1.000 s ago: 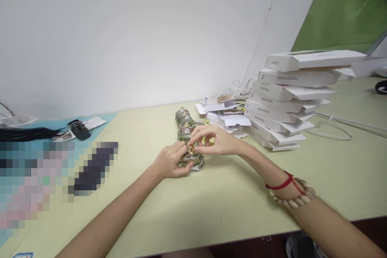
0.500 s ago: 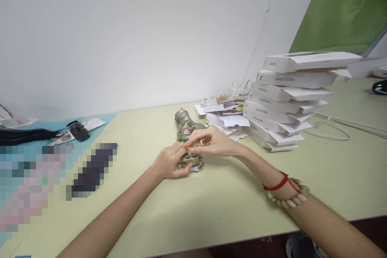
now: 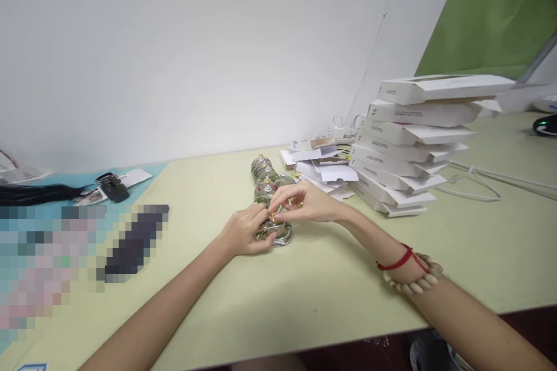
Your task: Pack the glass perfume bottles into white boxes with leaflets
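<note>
A row of small, round, clear glass domes or jars point(image 3: 266, 186) with metal knobs on top runs back across the table, greenery-coloured contents showing through the glass. The nearest glass jar point(image 3: 284, 236) sits between my hands and is partly covered by them. My left hand point(image 3: 249, 231) curls round its left side, thumb along the front. From the right, my right hand point(image 3: 304, 203) pinches the small gold knob point(image 3: 272, 216) on its top between thumb and fingertips. Exactly how the knob joins the glass is hidden by my fingers.
Flat white boxes point(image 3: 391, 151) stand in a leaning stack at the right. Smaller opened white boxes point(image 3: 324, 165) lie in a pile behind my right hand, near cables. On the left are a blue mat point(image 3: 148, 177), a dark jar-like container point(image 3: 113, 186) and black hair-like strands point(image 3: 39, 194).
Both hands stay at the nearest jar with almost the same grip. My right fingertips have shifted slightly about the gold knob, and the view has moved a little.
</note>
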